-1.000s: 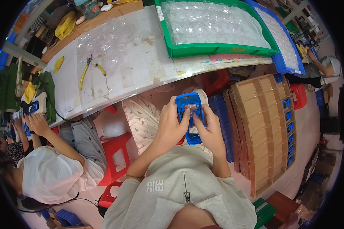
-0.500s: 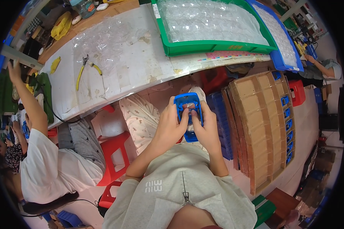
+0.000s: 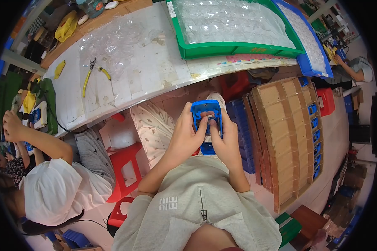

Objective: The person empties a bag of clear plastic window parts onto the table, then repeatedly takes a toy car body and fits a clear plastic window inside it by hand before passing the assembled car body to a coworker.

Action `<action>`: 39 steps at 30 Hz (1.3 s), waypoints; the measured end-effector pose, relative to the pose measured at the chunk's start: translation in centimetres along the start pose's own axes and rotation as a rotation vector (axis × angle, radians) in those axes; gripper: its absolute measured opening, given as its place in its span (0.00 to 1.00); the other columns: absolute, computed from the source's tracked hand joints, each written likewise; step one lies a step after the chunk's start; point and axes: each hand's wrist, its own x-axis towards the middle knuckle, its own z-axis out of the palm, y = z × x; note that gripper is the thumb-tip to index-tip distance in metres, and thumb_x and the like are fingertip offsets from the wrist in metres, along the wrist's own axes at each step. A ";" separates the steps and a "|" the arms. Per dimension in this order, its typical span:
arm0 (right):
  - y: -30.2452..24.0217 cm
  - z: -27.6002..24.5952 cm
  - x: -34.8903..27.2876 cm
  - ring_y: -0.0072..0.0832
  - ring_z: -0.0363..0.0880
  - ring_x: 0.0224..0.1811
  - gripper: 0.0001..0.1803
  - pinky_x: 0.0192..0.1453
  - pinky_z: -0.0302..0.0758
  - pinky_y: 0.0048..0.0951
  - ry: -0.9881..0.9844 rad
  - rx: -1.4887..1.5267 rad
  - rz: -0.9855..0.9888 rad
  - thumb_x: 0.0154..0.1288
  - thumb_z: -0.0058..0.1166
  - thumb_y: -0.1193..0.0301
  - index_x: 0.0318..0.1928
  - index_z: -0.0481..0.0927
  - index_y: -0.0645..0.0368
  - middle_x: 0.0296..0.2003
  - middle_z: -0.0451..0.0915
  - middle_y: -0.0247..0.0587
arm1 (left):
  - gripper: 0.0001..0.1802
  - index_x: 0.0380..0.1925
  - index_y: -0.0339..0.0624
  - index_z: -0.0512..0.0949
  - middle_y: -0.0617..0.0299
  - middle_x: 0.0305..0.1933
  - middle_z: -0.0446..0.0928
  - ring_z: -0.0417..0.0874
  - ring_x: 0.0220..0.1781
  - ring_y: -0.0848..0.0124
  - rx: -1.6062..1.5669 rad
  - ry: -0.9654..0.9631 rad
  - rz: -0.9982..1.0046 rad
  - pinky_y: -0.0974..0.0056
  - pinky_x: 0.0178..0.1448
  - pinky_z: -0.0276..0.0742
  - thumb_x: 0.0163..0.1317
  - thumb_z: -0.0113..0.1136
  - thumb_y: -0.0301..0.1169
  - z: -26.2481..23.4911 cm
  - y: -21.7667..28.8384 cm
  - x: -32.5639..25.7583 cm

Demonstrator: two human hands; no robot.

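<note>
White counter (image 3: pixel 146 79) runs across the upper part of the frame, with a green tray (image 3: pixel 238 50) of clear blister sheets and yellow-handled pliers (image 3: pixel 92 75) on it. Below its edge, at the centre of the frame, the left hand (image 3: pixel 184 138) and right hand (image 3: pixel 224 142) both clasp a small blue plastic device (image 3: pixel 206 121) in the air, thumbs pressed on its face. Held over the floor without support, it could slip and fall if the thumbs push too hard.
</note>
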 end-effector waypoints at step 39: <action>2.2 0.6 -0.2 0.18 0.71 0.33 0.14 0.38 0.69 0.21 -0.160 0.194 0.029 0.58 0.42 0.82 0.46 0.68 0.64 0.32 0.74 0.37 | 0.09 0.38 0.35 0.67 0.56 0.31 0.74 0.76 0.34 0.72 0.029 0.272 0.076 0.67 0.38 0.71 0.57 0.52 0.20 -1.3 -0.5 -0.2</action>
